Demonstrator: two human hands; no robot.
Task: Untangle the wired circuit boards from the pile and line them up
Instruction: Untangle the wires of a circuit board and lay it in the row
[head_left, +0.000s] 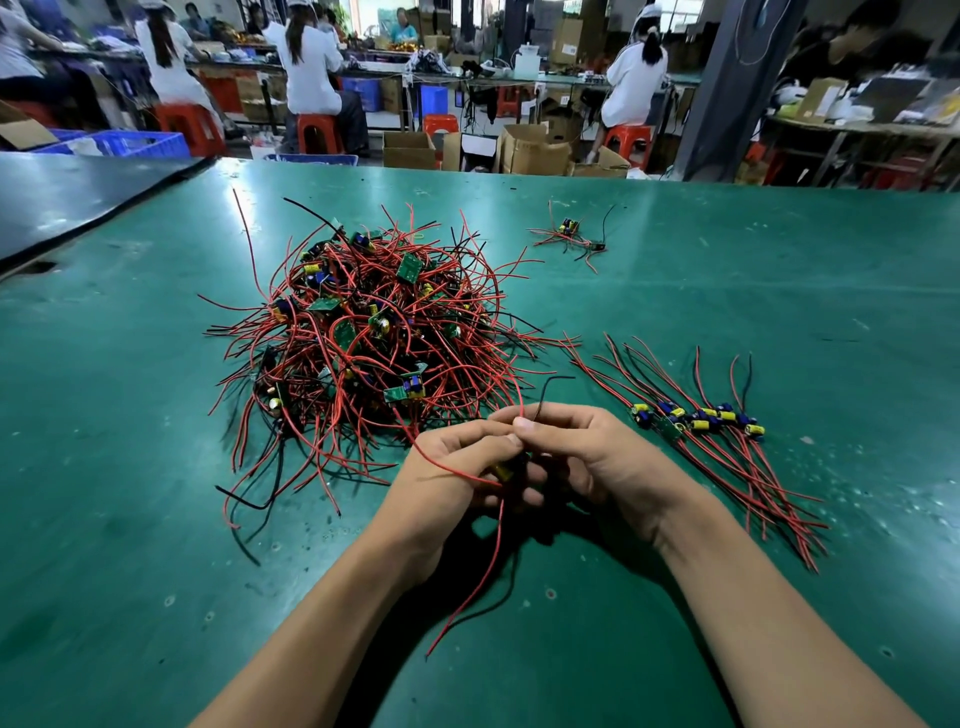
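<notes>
Head view shows both of your hands meeting above the green work mat (156, 467), just in front of the pile of wired circuit boards (363, 332). Your left hand (447, 467) curls its fingers round one held circuit board (501, 471); only a yellow capacitor on it shows between the fingers. Your right hand (597, 452) pinches a red lead (521, 397) and a black lead (542, 389) between thumb and forefinger, just above the held board. A lower red lead (500, 535) hangs from between your hands towards you, over the mat. The row of lined-up boards (696, 421) lies on the mat to the right of your hands, boards side by side, leads slanting away on both sides. A small cluster of boards (571, 236) lies well apart, beyond the row and right of the pile.
</notes>
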